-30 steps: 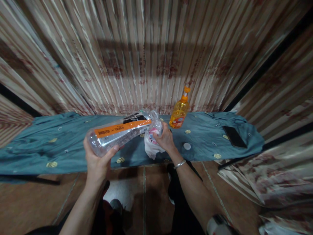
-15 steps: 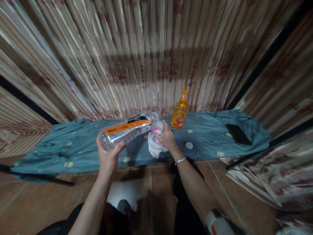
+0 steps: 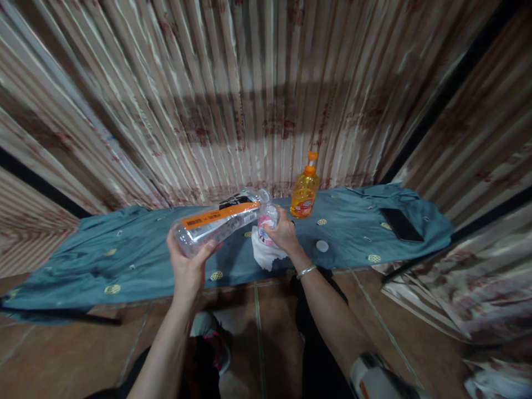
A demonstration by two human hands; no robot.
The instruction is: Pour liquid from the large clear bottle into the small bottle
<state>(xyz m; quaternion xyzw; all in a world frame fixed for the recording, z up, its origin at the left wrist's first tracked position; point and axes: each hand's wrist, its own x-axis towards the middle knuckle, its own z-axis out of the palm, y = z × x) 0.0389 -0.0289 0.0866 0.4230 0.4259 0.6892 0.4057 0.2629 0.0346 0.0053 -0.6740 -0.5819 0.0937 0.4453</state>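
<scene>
My left hand [image 3: 190, 262] is closed round the base of a large clear plastic bottle [image 3: 218, 218] with an orange and black label. The bottle is tilted, its mouth to the right and at the top of a small clear bottle [image 3: 266, 226] with a pink label. My right hand [image 3: 283, 231] grips that small bottle, which stands upright. Whether the two mouths touch, I cannot tell. Under and in front of the small bottle lies a crumpled white tissue [image 3: 266, 254]. I cannot make out any liquid in the large bottle.
An orange pump bottle [image 3: 305, 191] stands behind my right hand. A white cap [image 3: 322, 245] lies to the right, and a black phone [image 3: 401, 224] farther right. Blue-green cloth [image 3: 149, 252] covers the narrow table. Patterned curtains [image 3: 266, 88] hang behind, with dark poles [image 3: 449, 94] at the sides.
The view has shifted slightly. Both hands keep their grips, and the large bottle stays tilted at the small one. A shoe shows more fully below my left arm.
</scene>
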